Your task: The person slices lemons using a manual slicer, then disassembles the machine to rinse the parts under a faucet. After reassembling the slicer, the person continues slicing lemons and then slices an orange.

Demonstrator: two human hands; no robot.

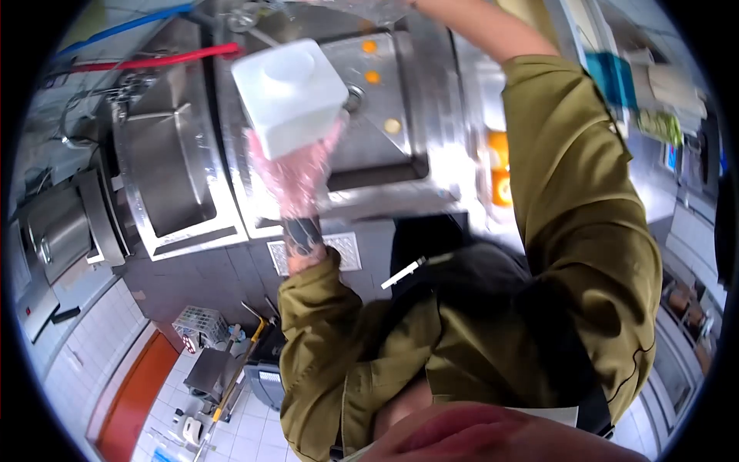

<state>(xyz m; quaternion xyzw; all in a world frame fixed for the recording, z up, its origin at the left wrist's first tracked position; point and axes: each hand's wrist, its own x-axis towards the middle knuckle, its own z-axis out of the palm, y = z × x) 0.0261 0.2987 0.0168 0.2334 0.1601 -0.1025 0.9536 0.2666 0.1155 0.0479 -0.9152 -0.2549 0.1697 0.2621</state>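
My left hand, in a clear plastic glove, grips a white square plastic container from its near side. The container is tilted over the left part of a steel sink; I cannot make out what is inside it. My right arm reaches to the far side of the sink, and my right hand is blurred and cut off by the top edge, its fingers not clear. Two small orange round pieces and a pale yellowish one lie in the sink near the drain.
A second steel basin adjoins on the left, with a red hose above it. Orange items stand on the counter right of the sink. A grey crate and a yellow-handled pole are on the tiled floor side.
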